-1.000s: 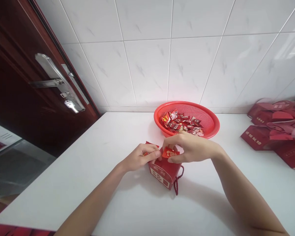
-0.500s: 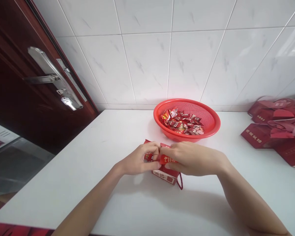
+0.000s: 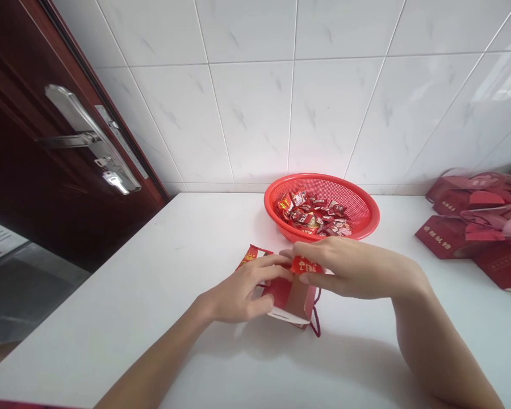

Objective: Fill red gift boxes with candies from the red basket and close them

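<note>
A small red gift box with a dark red cord handle lies on the white table, its top open and the brown inside of a panel showing. My left hand reaches over its left side, fingers stretched and apart, with the fingertips at the opening. Between the thumb and fingers of my right hand is a glossy red piece with gold characters, right over the opening. Whether that piece is a packet or part of the box I cannot tell. A red and gold flap sticks out behind my left fingers.
Just behind the box stands a red plastic basket with several wrapped sweets. More red boxes are grouped at the right. The table meets a tiled wall; a dark red door with keys in its lock is at left.
My left fingers have gone from a pinch to being spread. The box top now gapes and shows its inside. My right hand has moved slightly right and up with the red piece.
</note>
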Action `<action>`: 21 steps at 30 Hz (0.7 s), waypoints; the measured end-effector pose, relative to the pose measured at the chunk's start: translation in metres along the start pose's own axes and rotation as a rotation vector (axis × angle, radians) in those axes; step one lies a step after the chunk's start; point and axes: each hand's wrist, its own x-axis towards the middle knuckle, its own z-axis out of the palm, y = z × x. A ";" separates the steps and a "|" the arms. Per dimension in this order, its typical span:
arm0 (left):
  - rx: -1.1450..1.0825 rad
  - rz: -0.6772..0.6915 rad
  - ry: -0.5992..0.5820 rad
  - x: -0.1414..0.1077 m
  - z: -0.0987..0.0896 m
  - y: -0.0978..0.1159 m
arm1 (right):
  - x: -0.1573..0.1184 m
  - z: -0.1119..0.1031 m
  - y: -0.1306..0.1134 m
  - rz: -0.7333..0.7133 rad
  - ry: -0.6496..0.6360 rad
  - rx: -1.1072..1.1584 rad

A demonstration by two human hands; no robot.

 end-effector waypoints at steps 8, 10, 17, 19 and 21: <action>0.219 0.111 -0.090 -0.002 0.009 0.004 | -0.003 0.000 -0.002 0.101 -0.054 -0.054; 0.249 0.125 -0.068 -0.002 0.010 0.002 | -0.002 0.001 -0.004 0.101 -0.056 -0.062; 0.263 0.183 -0.009 -0.002 0.011 -0.003 | -0.004 0.003 -0.005 0.044 -0.008 -0.127; 0.265 0.187 -0.011 -0.001 0.012 -0.001 | -0.005 0.003 -0.006 0.016 0.003 -0.135; 0.258 0.196 -0.010 0.000 0.013 0.000 | -0.006 0.004 -0.008 -0.022 0.015 -0.139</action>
